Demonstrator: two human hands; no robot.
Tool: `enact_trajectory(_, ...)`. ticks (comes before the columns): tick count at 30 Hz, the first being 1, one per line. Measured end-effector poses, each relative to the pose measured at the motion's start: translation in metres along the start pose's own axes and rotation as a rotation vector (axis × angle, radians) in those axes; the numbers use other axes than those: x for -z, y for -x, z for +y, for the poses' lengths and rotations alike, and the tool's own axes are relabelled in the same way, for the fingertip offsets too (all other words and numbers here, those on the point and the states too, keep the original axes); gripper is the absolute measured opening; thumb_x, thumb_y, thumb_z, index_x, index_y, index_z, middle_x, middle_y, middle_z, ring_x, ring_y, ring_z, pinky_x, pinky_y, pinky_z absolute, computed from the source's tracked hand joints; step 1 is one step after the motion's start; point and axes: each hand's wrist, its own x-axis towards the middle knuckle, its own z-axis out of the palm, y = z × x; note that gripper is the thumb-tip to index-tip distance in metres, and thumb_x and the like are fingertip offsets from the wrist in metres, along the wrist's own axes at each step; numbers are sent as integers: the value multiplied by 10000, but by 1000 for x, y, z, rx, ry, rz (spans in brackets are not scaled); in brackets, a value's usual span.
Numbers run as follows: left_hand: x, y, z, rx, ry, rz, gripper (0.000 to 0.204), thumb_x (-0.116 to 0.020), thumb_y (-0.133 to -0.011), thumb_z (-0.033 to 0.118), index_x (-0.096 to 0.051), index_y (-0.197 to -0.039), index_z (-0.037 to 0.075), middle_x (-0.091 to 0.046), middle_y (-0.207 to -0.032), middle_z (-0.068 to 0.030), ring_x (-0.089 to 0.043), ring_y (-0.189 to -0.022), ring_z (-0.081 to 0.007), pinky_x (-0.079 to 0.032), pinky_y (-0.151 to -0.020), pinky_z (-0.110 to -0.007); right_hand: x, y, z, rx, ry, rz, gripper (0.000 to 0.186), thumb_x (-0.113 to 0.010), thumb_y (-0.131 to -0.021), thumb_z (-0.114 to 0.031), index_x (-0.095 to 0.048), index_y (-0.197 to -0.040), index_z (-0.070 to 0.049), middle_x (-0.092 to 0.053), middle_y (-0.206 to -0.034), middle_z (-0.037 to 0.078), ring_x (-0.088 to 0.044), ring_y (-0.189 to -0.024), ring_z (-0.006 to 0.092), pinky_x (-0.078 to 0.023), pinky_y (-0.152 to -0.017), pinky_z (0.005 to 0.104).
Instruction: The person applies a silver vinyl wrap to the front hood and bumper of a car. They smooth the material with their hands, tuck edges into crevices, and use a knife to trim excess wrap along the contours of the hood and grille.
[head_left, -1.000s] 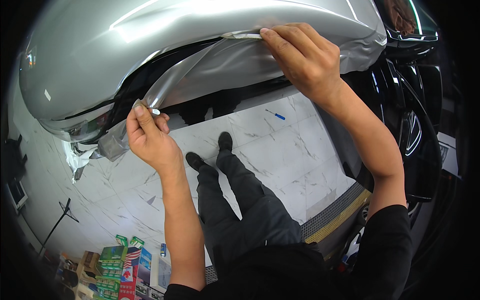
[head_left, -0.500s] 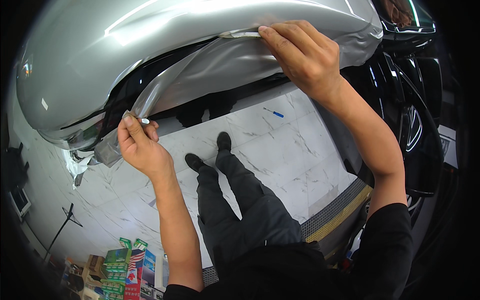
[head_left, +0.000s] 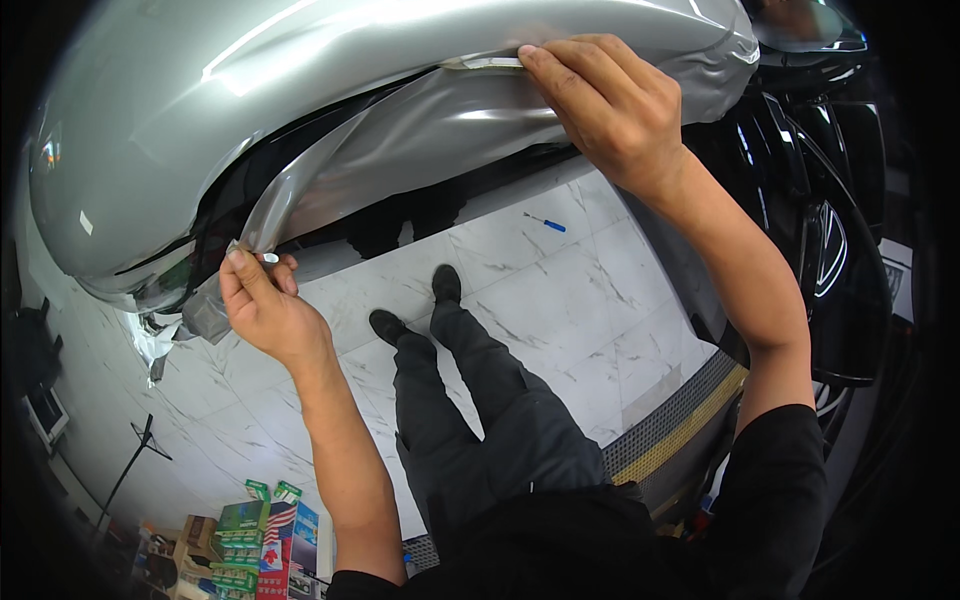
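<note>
A glossy silver car panel [head_left: 300, 65] spans the top. Loose silver film [head_left: 430, 140] sags along its dark lower edge, wrinkled at the right and stretched diagonally down to the left. My left hand [head_left: 270, 300] is closed, pinching the film's end, where a small shiny flap sticks out. My right hand [head_left: 625, 115] is closed at the panel's edge, thumb and fingertips pinching a slim, pale folded strip of film [head_left: 480, 63]. A crumpled piece of shiny film [head_left: 155, 345] hangs at the far left of the panel, beside a translucent grey piece [head_left: 205, 318].
A blue-handled screwdriver [head_left: 550, 224] lies on the white marbled floor [head_left: 540, 320] near my feet. A black car [head_left: 840, 300] stands at the right. Grey-and-yellow grating [head_left: 660, 435] runs at lower right. Stacked boxes [head_left: 240, 545] and a thin black stand [head_left: 145, 435] are at lower left.
My left hand has moved left and down with the film, lengthening the stretched part. My right hand has shifted slightly upward, keeping its pinch on the edge.
</note>
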Motion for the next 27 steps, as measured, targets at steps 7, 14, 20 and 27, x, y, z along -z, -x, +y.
enact_trajectory(7, 2, 1, -2, -6, 7, 12, 372, -590, -1202, 334, -630, -1015, 15, -596, -867, -29, -419, -608, -80, -534, -729, -293, 2, 12, 10, 9, 41, 14, 357, -761, -822, -55, -808, -1175, -60, -783, -1040, 24, -747, -863, 179, -610, -669, 296)
enact_trajectory(14, 1, 1, -2, -1, 21, 15, 373, -603, -1198, 337, -645, -1041, 1, -614, -876, -47, -414, -614, -89, -527, -723, -303, 5, 23, 19, 16, 64, 24, 370, -759, -808, -52, -809, -1175, -66, -782, -1040, 12, -748, -867, 167, -614, -668, 283)
enact_trajectory(20, 0, 2, 0, 18, 46, 18, 313, -572, -1212, 282, -619, -1035, 28, -570, -866, -14, -397, -637, -88, -513, -752, -307, 8, 31, 26, 12, 71, 28, 362, -761, -813, -56, -810, -1172, -68, -784, -1041, 9, -750, -871, 163, -616, -669, 280)
enact_trajectory(27, 4, 1, -6, -6, 35, 23, 314, -580, -1209, 298, -605, -1033, 40, -531, -830, -1, -388, -637, -84, -514, -759, -312, 13, 41, 35, 21, 97, 40, 352, -767, -814, -68, -812, -1164, -72, -784, -1039, 7, -750, -869, 160, -615, -666, 273)
